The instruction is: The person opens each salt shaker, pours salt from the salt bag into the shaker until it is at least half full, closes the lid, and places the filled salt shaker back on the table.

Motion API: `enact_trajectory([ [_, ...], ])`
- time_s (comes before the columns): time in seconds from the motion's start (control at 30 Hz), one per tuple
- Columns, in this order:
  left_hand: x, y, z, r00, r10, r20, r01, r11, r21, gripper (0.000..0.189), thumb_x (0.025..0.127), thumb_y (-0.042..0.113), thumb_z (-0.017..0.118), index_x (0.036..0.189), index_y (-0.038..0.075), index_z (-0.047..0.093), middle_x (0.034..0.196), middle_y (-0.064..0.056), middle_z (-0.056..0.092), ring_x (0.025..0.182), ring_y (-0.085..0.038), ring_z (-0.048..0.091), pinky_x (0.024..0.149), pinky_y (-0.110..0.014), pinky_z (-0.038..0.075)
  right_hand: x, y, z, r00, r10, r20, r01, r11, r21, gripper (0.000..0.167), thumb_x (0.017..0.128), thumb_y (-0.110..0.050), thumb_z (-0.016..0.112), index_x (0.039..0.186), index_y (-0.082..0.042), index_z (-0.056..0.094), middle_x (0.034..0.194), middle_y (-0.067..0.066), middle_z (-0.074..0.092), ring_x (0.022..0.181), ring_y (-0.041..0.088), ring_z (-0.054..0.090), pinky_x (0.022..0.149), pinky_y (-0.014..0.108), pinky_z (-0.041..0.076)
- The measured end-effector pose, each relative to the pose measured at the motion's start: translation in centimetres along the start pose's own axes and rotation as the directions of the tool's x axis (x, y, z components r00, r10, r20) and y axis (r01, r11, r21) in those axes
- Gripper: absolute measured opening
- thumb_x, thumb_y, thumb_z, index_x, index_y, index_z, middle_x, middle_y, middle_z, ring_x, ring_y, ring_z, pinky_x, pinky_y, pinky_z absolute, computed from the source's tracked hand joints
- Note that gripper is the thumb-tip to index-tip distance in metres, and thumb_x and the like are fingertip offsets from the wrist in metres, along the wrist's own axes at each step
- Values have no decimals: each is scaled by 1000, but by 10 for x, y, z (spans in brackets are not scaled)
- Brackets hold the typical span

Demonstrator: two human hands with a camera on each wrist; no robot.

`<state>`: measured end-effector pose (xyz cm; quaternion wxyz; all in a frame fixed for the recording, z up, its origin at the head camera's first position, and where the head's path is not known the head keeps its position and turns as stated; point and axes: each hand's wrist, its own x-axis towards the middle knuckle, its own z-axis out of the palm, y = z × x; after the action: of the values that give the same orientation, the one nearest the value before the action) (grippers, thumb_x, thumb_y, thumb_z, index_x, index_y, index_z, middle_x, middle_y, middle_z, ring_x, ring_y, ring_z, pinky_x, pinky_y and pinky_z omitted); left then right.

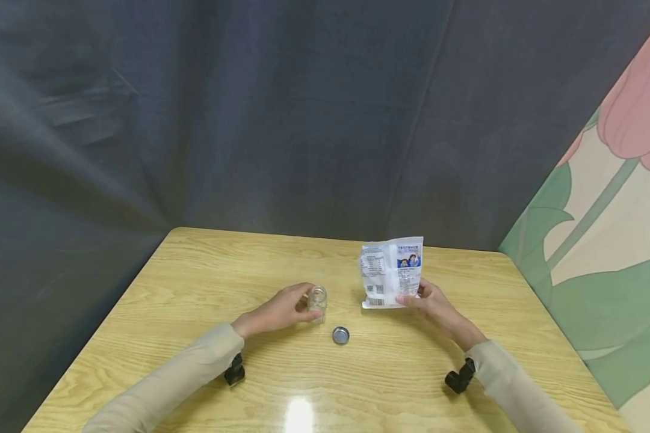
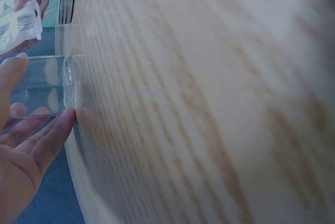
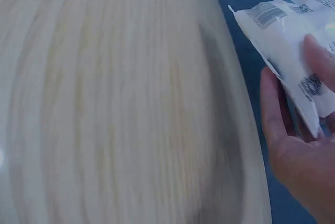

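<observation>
My left hand [image 1: 287, 310] holds a small clear glass jar [image 1: 318, 298] upright on the table, thumb on the near side and fingers behind. The jar's mouth is uncovered, and its base meets the wood in the left wrist view. With the thumb in front and fingers behind, my right hand [image 1: 430, 304] grips a white printed plastic packet [image 1: 390, 273] by its lower right part. In the right wrist view the packet [image 3: 293, 30] is raised off the tabletop. Between the hands, nearer to me, a round metal lid [image 1: 340, 335] lies on the table.
The wooden table [image 1: 222, 258] has its far edge against a dark curtain [image 1: 303, 120]. A wall with a painted flower [image 1: 628, 120] stands along the right side. Each wrist carries a black camera mount, the left one [image 1: 235, 370] close to the tabletop.
</observation>
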<state>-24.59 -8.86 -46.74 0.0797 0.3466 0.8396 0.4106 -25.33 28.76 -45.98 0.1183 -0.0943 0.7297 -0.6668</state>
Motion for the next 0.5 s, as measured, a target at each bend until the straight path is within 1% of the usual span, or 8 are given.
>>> enact_trajectory([
  [0.07, 0, 0, 0, 1000, -1, 4, 1, 1000, -5, 50, 96, 28, 67, 138, 7, 49, 122, -1, 60, 106, -14, 63, 87, -21, 53, 1, -3, 3, 1000, -3, -16, 4, 994, 108, 63, 91, 2, 67, 145, 6, 34, 122, 6, 63, 105, 17, 64, 92, 32, 53],
  [0.13, 0, 0, -1, 1000, -2, 6, 2, 1000, -10, 50, 97, 28, 67, 138, 7, 49, 122, -1, 60, 106, -14, 63, 87, -21, 53, 1, -5, 5, 1000, -2, -31, 8, 976, 216, 57, 92, 7, 63, 143, 0, 37, 118, 0, 65, 105, 17, 65, 94, 33, 52],
  [0.17, 0, 0, -1, 1000, -2, 7, 2, 1000, -13, 50, 97, 28, 67, 138, 7, 49, 122, -1, 60, 106, -14, 63, 87, -21, 53, 2, -6, 6, 999, -2, -41, 12, 969, 249, 53, 93, 7, 62, 140, -4, 41, 117, -1, 66, 105, 16, 66, 94, 33, 52],
  [0.3, -1, 1, -1, 1000, -5, 11, 6, 1000, -17, 50, 96, 28, 67, 138, 7, 49, 122, -2, 60, 106, -14, 63, 87, -21, 53, 2, -9, 8, 998, -1, -64, 24, 934, 356, 40, 96, 8, 56, 127, -16, 52, 115, -2, 69, 105, 17, 67, 96, 34, 52],
  [0.4, -1, 0, -1, 1000, 0, 11, 0, 1000, -20, 50, 96, 27, 67, 138, 6, 49, 122, -2, 60, 106, -14, 63, 87, -21, 53, 5, -11, 10, 997, 6, -81, 29, 905, 424, 34, 98, 6, 54, 122, -18, 58, 115, -2, 69, 105, 16, 66, 98, 34, 50],
  [0.5, 0, 0, -1, 1000, 7, 7, -7, 1000, -16, 51, 96, 27, 67, 139, 6, 48, 122, -2, 60, 106, -14, 64, 86, -21, 53, 7, -13, 11, 994, 24, -104, 29, 876, 481, 29, 100, 4, 53, 115, -18, 64, 113, -2, 68, 105, 14, 65, 99, 33, 48],
])
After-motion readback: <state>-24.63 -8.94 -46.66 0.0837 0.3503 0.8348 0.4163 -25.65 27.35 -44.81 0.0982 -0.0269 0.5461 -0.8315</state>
